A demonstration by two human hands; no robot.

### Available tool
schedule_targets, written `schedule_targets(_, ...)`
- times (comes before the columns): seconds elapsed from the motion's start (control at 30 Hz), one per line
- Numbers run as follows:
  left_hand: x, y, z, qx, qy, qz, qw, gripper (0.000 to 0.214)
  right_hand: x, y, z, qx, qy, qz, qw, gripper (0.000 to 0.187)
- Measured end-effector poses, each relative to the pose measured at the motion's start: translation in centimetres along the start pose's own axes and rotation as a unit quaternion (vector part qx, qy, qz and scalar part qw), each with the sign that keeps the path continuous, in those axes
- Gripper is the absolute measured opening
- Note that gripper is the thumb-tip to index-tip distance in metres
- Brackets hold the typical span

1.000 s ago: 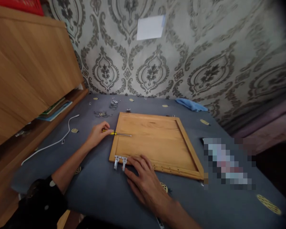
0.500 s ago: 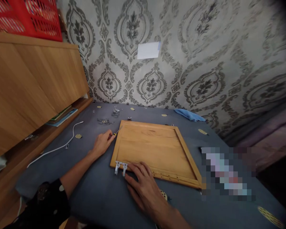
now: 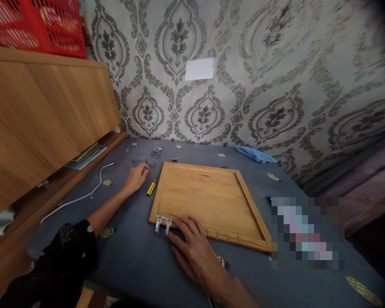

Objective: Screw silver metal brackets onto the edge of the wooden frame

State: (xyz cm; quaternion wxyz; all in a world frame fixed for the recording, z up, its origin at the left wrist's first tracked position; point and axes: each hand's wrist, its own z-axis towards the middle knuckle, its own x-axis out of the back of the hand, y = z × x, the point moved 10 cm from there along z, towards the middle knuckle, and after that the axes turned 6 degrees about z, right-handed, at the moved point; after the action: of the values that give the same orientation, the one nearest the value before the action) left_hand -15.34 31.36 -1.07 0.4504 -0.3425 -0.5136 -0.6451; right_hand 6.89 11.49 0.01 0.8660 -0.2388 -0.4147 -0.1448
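Note:
A framed wooden panel (image 3: 202,192) lies flat on the grey patterned cloth. Two metal hinge-like fittings (image 3: 163,223) sit at its near left corner, their arms sticking out past the edge. My right hand (image 3: 192,248) rests on the panel's near edge with fingers spread, the thumb close to the right fitting. Beyond the panel's left side, my left hand (image 3: 137,176) reaches to a small pile of hardware (image 3: 137,162). Its fingertips are drawn together; what they hold, if anything, is hidden. A yellow-and-black screwdriver (image 3: 152,187) lies between that hand and the panel.
Small metal parts in clear plastic (image 3: 156,151) lie behind the pile. A white cable (image 3: 78,199) runs along the left, beside a wooden cabinet (image 3: 51,111). A blue cloth (image 3: 256,154) lies at the back right, near the patterned wall. A blurred-out item (image 3: 304,231) is at right.
My left hand has let go of the screwdriver, now lying beside the panel, and has moved back and left to the hardware pile. My right hand stays on the panel.

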Motion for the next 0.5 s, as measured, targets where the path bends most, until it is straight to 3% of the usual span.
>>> schedule_targets(0.17, -0.2, -0.3, 1.7, 0.029, 0.003, 0.048, 0.998, 0.035, -0.3, 0.1, 0.0, 0.012, -0.005, -0.001, 1.000, 0.034)
schedule_targets(0.5, -1.5, -0.2, 2.9, 0.074, -0.020, 0.133, 0.988, 0.033, -0.2, -0.1, 0.0, 0.002, -0.018, 0.000, 1.000, 0.034)
